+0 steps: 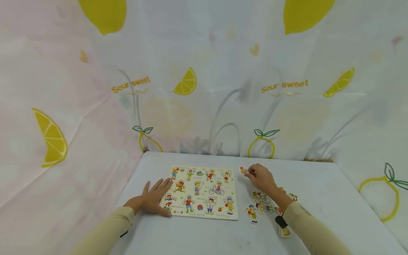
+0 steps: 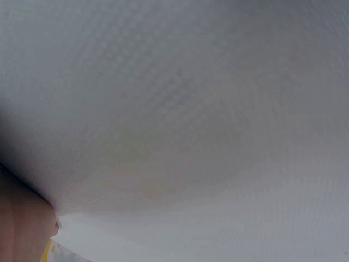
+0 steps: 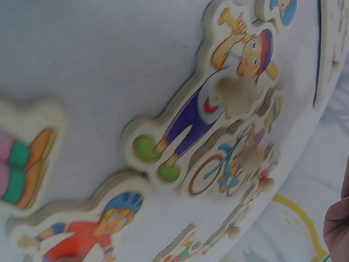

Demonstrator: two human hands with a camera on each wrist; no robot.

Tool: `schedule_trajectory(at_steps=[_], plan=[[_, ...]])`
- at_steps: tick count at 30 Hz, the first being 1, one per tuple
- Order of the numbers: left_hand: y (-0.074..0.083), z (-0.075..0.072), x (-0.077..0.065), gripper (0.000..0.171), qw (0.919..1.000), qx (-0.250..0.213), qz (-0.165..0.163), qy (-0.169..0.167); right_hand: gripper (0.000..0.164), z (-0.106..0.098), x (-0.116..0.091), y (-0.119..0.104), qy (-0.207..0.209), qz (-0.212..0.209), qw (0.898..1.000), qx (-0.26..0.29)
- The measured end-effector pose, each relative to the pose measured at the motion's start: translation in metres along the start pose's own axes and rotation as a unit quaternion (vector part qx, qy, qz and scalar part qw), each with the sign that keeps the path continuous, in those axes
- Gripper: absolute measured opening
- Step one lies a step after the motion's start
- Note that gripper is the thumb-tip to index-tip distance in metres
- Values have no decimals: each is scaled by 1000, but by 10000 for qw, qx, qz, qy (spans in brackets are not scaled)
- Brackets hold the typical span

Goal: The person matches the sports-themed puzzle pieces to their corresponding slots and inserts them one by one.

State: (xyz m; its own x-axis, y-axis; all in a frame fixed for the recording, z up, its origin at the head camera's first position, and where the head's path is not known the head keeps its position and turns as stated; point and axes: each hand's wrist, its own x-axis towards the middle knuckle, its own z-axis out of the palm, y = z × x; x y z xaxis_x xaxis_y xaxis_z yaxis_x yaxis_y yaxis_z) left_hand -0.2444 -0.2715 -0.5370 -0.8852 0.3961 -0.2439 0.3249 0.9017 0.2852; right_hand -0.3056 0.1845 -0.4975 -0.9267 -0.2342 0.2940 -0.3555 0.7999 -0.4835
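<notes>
You seem to be partway through handling one puzzle piece: in the head view your right hand (image 1: 262, 179) pinches a small cut-out piece (image 1: 242, 170) right of centre in the lower half of the frame, just beyond the upper right corner of the picture board (image 1: 206, 193) and apart from it. Those fingers are clamped on the piece, while your left hand (image 1: 154, 198) lies with its fingers straight and spread on the board's left edge, apparently steadying it. The next move, as I judge it, calls for a light, steady pinch, the piece turned to match whichever outline it suits, and the left hand kept where it is so the board does not slide. The held piece shows a pale border and a touch of orange, too small to tell which figure it carries. The board, low at the centre of the frame on the white tabletop (image 1: 204, 237), bears rows of brightly coloured sporting figures with small printed words. At lower right lie loose pieces; your right wrist view shows a purple-trousered batter piece (image 3: 185, 123) with thick wooden edges and a round knob (image 3: 237, 93), touching a bicycle piece (image 3: 210, 169).
</notes>
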Motion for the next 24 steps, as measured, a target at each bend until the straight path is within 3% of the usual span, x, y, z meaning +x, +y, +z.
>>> schedule_trajectory(at_steps=[9, 20, 24], plan=[[-1, 2, -1, 131, 9999, 142, -51, -2, 19, 30, 15, -36, 82, -182, 9996, 211], [1, -1, -1, 132, 9999, -6, -127, -47, 21, 71, 40, -84, -96, -248, 9977, 627], [-3, 3, 2, 134, 9997, 62, -199, -107, 20, 85, 54, -107, -374, -7, 9900, 1360]])
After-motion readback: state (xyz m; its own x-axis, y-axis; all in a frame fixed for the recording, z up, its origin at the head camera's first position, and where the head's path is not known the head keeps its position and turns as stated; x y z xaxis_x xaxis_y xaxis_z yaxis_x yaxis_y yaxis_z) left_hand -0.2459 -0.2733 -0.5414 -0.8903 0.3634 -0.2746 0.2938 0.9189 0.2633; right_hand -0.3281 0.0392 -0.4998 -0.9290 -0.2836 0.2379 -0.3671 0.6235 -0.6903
